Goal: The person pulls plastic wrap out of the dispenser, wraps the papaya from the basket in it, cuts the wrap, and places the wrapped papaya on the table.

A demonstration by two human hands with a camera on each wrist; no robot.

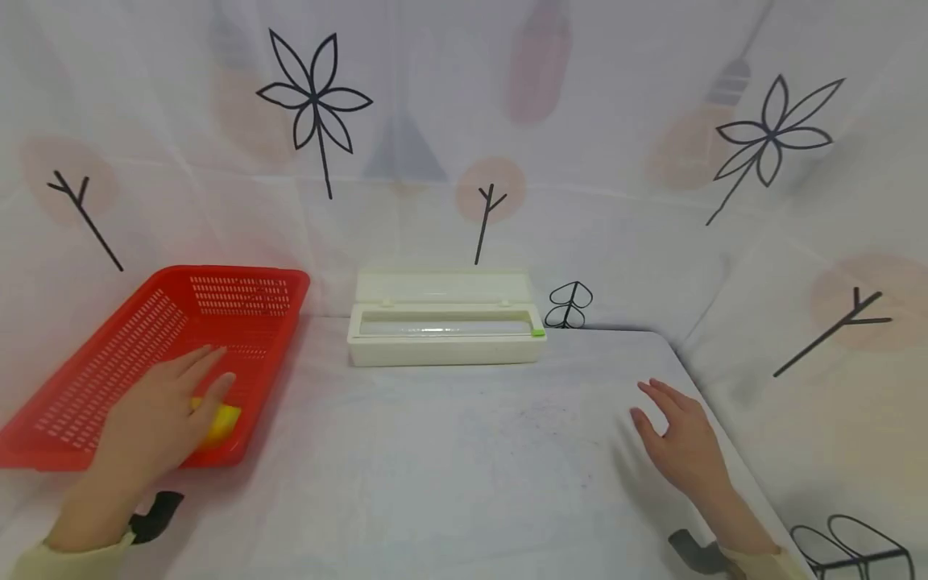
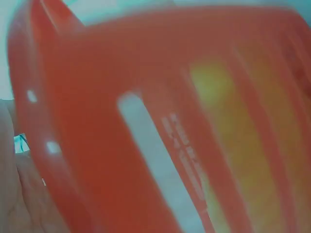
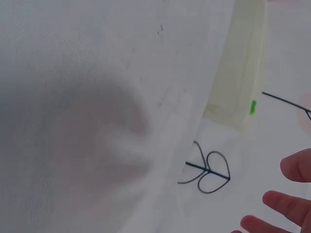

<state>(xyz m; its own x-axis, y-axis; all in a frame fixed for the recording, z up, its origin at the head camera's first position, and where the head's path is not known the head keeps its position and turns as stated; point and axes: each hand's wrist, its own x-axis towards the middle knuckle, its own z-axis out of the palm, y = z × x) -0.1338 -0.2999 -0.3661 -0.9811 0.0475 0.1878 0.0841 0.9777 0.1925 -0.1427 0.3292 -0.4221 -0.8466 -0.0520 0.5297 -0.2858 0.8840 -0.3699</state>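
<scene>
Over the near end of a red plastic basket (image 1: 279, 354), my left hand (image 1: 155, 415) reaches in with fingers extended. A yellow object (image 1: 223, 420) sits under its thumb, mostly covered by the hand; its kind cannot be made out, nor whether the hand touches it. The left wrist view shows the basket's slotted wall (image 2: 97, 131) close up, with yellow (image 2: 243, 141) behind the slots. My right hand (image 1: 685, 439) hovers above the right side of the table, fingers spread and slightly bent, holding nothing. Its fingertips (image 3: 296, 167) also appear in the right wrist view.
A long white box (image 1: 445, 352) stands at the back middle with its lid up and a roll of clear film (image 1: 445, 328) inside. A green tab (image 1: 538, 333) marks its right end. Behind the white-covered table (image 1: 449, 467) hangs a patterned cloth (image 1: 435, 105).
</scene>
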